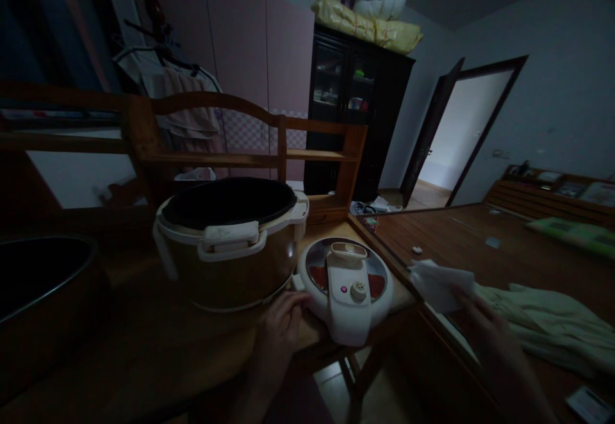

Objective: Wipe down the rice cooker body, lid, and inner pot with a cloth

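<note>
Head view: a round, white-and-silver cooker lid rests on the brown wooden tabletop.
The right hand pinches a limp white cloth; the left hand curls at the lid's rim, grip unclear. The lid looks stiff, heavyish, smooth; lift by its raised handle.

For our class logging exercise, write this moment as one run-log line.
left hand: at lid edge; right hand: holding white cloth or tissue; lid: on table; pot: open, beside lid
</note>
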Available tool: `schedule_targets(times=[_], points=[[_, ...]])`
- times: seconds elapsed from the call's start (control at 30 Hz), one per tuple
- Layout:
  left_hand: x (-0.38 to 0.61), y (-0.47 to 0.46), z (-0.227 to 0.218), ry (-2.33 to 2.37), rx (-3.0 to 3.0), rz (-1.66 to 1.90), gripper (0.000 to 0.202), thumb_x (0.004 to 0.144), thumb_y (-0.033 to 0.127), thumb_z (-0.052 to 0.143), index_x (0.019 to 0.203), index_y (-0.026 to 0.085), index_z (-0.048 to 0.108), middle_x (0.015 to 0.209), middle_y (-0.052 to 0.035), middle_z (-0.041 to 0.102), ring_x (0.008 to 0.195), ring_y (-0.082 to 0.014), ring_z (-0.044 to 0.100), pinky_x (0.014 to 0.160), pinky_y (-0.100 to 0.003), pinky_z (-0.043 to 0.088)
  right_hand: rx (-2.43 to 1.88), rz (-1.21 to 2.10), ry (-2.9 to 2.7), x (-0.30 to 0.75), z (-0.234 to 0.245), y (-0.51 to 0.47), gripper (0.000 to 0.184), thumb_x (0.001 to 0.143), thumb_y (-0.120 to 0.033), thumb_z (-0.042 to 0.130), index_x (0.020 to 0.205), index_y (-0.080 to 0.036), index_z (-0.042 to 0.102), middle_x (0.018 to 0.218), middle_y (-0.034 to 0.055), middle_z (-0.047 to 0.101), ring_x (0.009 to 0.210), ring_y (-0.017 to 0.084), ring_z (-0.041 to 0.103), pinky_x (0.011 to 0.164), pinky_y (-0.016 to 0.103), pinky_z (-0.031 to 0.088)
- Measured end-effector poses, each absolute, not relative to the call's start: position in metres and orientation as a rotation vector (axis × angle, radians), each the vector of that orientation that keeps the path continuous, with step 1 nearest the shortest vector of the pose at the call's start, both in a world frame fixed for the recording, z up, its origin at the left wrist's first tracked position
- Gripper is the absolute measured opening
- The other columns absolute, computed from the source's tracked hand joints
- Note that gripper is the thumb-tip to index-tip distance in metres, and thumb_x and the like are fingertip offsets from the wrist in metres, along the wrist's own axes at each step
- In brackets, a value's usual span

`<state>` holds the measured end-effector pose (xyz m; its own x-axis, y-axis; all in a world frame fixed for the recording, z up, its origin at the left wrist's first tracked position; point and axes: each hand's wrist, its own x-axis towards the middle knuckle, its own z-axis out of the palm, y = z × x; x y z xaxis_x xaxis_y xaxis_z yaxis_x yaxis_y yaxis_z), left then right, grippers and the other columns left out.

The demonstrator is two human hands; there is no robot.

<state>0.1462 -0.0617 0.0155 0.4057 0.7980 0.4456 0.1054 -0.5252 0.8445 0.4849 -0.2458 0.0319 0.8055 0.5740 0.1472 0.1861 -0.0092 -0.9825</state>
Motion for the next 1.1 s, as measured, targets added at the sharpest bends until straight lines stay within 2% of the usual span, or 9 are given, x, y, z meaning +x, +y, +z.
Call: schedule_targets(times=[0.17,0.27,0.37,0.53,0.7,0.77,0.9,1.0,1.1], points=[[0.133,-0.053,-0.021,0.997,2.129,1.122,0.03,0.098,0.024,0.04,0.115,0.028,0.064,0.122,-0.0017,0.062,0.117,-0.0193,0.058,0.104,-0.038,0.044,-1.992,-0.19,-0.859,0.507,0.015,-0.229,0.05,0.089,-0.053,0.05,0.124,-0.021,0.066,0.117,0.0133,0.07,0.108,0.035,0.065,0.093,0.045,0.051],[0.135,-0.053,-0.029,1.001,2.262,1.035,0.037,0.1,0.021,0.035,0.127,0.031,0.057,0.133,-0.0011,0.056,0.125,-0.0179,0.054,0.109,-0.039,0.042,-1.934,-0.094,-1.085,0.491,-0.008,-0.193,0.054,0.093,-0.047,0.042,0.136,-0.018,0.056,0.123,0.0144,0.068,0.112,0.032,0.065,0.099,0.047,0.048],[0.137,-0.053,-0.032,0.995,2.325,0.981,0.04,0.101,0.021,0.031,0.134,0.033,0.051,0.14,0.0002,0.051,0.128,-0.0164,0.052,0.111,-0.038,0.042,-1.766,0.029,-1.213,0.471,-0.027,-0.162,0.053,0.095,-0.046,0.04,0.14,-0.022,0.052,0.14,0.0085,0.057,0.13,0.028,0.053,0.111,0.044,0.038],[0.137,-0.049,-0.039,0.981,2.374,1.005,0.041,0.101,0.019,0.032,0.136,0.033,0.049,0.141,-0.0003,0.05,0.126,-0.0156,0.054,0.11,-0.035,0.045,-1.727,0.095,-1.121,0.437,-0.031,-0.157,0.051,0.098,-0.046,0.036,0.144,-0.028,0.047,0.149,0.0028,0.047,0.14,0.025,0.041,0.119,0.047,0.026],[0.139,-0.048,-0.047,1.004,2.451,1.008,0.042,0.099,0.016,0.035,0.134,0.032,0.051,0.141,-0.0007,0.05,0.121,-0.0163,0.059,0.108,-0.034,0.048,-1.747,0.182,-1.284,0.407,-0.027,-0.189,0.05,0.099,-0.043,0.036,0.149,-0.035,0.038,0.158,-0.0032,0.031,0.147,0.022,0.026,0.121,0.046,0.019],[0.14,-0.049,-0.047,1.021,2.465,0.997,0.039,0.099,0.017,0.035,0.131,0.031,0.053,0.141,-0.001,0.05,0.12,-0.0168,0.059,0.108,-0.035,0.047,-1.767,0.196,-1.315,0.409,-0.026,-0.191,0.051,0.099,-0.043,0.037,0.149,-0.036,0.036,0.159,-0.0036,0.03,0.147,0.022,0.025,0.121,0.046,0.019],[0.14,-0.054,-0.039,1.051,2.453,0.993,0.042,0.099,0.017,0.034,0.137,0.031,0.049,0.139,-0.0032,0.051,0.121,-0.0172,0.059,0.106,-0.035,0.049,-1.781,0.215,-1.264,0.443,-0.013,-0.162,0.051,0.097,-0.045,0.039,0.145,-0.031,0.046,0.153,0.001,0.041,0.143,0.024,0.035,0.119,0.046,0.023],[0.14,-0.053,-0.035,1.09,2.405,1.035,0.039,0.1,0.02,0.033,0.131,0.029,0.054,0.131,-0.0057,0.053,0.113,-0.0175,0.063,0.093,-0.031,0.056,-1.828,0.287,-1.246,0.473,0.006,-0.124,0.048,0.092,-0.05,0.044,0.122,-0.021,0.068,0.122,0.0095,0.069,0.118,0.031,0.061,0.109,0.049,0.037],[0.142,-0.05,-0.037,1.088,2.358,1.074,0.035,0.099,0.022,0.036,0.125,0.029,0.058,0.127,-0.006,0.053,0.11,-0.0176,0.064,0.089,-0.03,0.058,-1.796,0.336,-1.286,0.488,0.02,-0.095,0.048,0.091,-0.053,0.045,0.105,-0.019,0.074,0.106,0.0084,0.075,0.104,0.03,0.066,0.103,0.047,0.043]])
